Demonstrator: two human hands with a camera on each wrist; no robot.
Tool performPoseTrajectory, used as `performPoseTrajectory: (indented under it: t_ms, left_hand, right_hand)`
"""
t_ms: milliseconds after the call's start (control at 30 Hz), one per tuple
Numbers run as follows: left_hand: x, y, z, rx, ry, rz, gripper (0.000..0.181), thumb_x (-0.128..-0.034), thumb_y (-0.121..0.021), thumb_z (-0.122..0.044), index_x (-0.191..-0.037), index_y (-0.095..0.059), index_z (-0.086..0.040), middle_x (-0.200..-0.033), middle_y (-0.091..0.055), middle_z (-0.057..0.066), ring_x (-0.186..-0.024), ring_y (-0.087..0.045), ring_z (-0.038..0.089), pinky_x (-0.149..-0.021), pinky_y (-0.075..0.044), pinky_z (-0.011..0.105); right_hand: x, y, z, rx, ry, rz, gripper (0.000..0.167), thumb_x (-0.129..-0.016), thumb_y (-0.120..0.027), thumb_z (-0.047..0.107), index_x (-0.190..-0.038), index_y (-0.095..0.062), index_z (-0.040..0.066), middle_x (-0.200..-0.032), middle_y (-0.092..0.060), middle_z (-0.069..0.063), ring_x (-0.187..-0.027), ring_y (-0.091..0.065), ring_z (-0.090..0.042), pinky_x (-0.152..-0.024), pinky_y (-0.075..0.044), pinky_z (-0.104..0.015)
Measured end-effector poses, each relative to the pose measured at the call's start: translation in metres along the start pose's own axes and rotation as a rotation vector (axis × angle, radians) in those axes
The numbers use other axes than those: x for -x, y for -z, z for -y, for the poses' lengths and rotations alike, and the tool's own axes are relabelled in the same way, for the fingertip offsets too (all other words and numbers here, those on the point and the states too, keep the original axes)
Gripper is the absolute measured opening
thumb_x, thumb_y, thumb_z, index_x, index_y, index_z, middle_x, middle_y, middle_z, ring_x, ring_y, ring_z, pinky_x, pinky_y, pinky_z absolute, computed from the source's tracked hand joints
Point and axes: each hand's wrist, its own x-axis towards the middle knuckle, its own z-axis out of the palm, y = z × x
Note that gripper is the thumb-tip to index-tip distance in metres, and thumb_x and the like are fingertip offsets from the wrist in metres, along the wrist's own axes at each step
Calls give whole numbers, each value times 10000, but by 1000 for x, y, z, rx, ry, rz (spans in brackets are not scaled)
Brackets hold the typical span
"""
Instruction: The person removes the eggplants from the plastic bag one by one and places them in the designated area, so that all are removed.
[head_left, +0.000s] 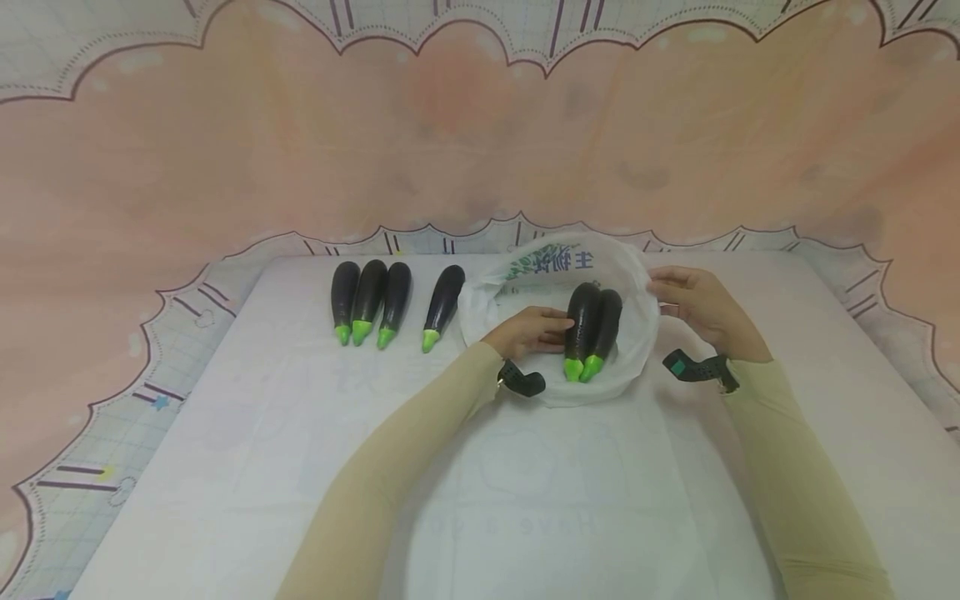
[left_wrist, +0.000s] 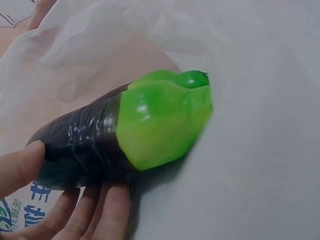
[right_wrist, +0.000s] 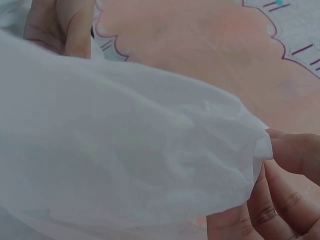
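Observation:
An open white plastic bag (head_left: pixel 491 312) with printed characters on its inner wall stands on the table. Two eggplants lie side by side in its mouth, green stem ends toward the person. My left hand (head_left: pixel 531 331) reaches over the bag's near left rim and grips the left eggplant (head_left: pixel 578 333). In the left wrist view, the thumb lies on one side of that eggplant (left_wrist: pixel 85 145) and the fingers (left_wrist: pixel 112 210) on the other. The second eggplant (head_left: pixel 606 325) rests against it. At the bag's right rim, my right hand (head_left: pixel 693 302) pinches the plastic (right_wrist: pixel 200 150) between thumb and fingers.
Left of the bag, three eggplants (head_left: pixel 368 302) lie close together on the white table cover (head_left: pixel 300 433). Another eggplant (head_left: pixel 444 307) lies alone beside the bag. A patterned orange curtain (head_left: pixel 450 142) hangs behind the table.

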Motion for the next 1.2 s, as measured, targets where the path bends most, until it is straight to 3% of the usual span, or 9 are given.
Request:
performPoseTrajectory:
  t_ms: [267,600,867,1200]
  left_hand:
    - [1,4,2,67,-39,-25,474,-930,-562,-73,-1367,-420,43,-1353,-505,228,-1249,-510,349,-1027,-484,395]
    - [12,9,-2,102,-110,-95,472,-917,-583,-67,-1361,-443,11,-1343,-528,206,-1238,-529,328,-1026,-486,373]
    - [21,14,-4,17,-202,-109,491,-916,-591,-88,-1377,-431,-28,-1322,-550,210,-1207,-557,324,-1009,-499,372]
    - [33,20,-10,-42,-363,-138,486,-891,-609,-43,-1353,-459,-29,-1301,-556,223,-1173,-575,340,-915,-559,332]
  right_hand:
    - [1,-1,1,-5,9,6,193,-918,-576,48,-945,-685,205,-927,-683,112,-832,-629,-27,-703,-563,-163]
    - [2,-1,2,2,10,8,195,-919,-572,43,-943,-680,204,-933,-678,118,-839,-624,-24,-703,-557,-163]
    - [1,-2,2,-40,6,11,195,-917,-569,30,-938,-687,184,-922,-680,98,-822,-629,-31,-689,-559,-161]
    - [0,-1,2,-32,3,10,190,-915,-576,36,-939,-685,190,-925,-679,101,-831,-626,-31,-697,-560,-161]
